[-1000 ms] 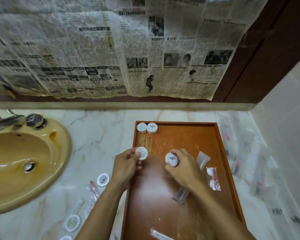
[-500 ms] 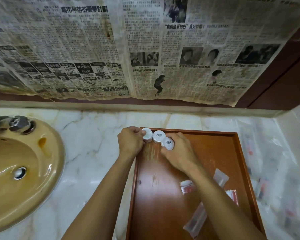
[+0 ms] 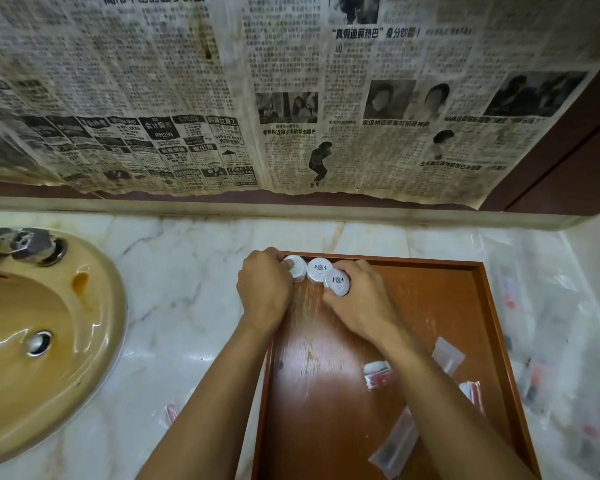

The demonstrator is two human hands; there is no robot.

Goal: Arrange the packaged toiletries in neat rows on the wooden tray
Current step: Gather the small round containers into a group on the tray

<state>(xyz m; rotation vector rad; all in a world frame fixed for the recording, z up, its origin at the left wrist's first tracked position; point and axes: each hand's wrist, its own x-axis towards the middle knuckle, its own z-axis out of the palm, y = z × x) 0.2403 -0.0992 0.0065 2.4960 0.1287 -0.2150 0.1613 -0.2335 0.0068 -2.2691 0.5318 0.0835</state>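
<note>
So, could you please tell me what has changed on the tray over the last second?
Both hands carried their round white tubs from mid-tray up to the far-left corner of the wooden tray. The left hand now holds its tub in the corner; the right hand holds its tub beside the middle tub. The sachets on the tray appear unmoved.

I see a pale marble worktop [image 3: 187,271] with a tan sink [image 3: 32,341] set in its left side. A wooden tray [image 3: 492,327] lies on its right half; blurred clear packets [image 3: 551,341] lie right of the tray.
</note>
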